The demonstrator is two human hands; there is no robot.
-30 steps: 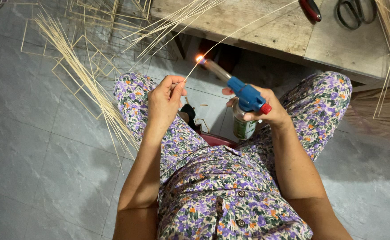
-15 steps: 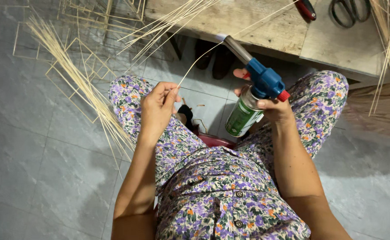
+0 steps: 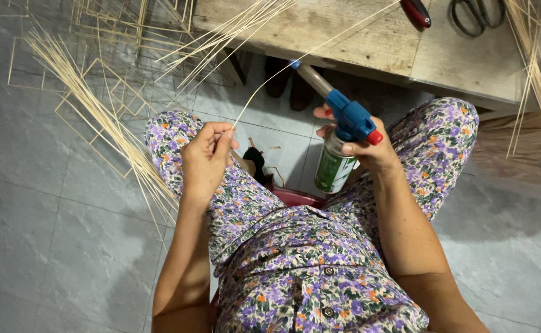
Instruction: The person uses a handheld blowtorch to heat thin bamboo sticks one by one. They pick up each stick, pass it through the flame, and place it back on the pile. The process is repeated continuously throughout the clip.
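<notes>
My left hand (image 3: 204,161) pinches the near end of one long thin bamboo strip (image 3: 295,58), which runs up and to the right over the wooden bench. My right hand (image 3: 369,151) grips a blue-headed gas torch (image 3: 343,117) on a green and white canister (image 3: 331,165), its metal nozzle pointing up-left toward the strip. No flame shows at the nozzle. Both hands are above my knees in flower-print trousers (image 3: 295,246), and I sit on a red stool (image 3: 295,197).
A low wooden bench (image 3: 344,31) stands ahead with red-handled pliers (image 3: 417,11), scissors (image 3: 471,15) and loose bamboo strips (image 3: 532,55) on it. A bundle of strips (image 3: 98,117) and thin bamboo frames (image 3: 116,31) lie on the grey tiled floor at left.
The torch flame at the strip has gone out. My right hand tipped the torch upright and lifted the nozzle away; my left hand lowered slightly with the strip.
</notes>
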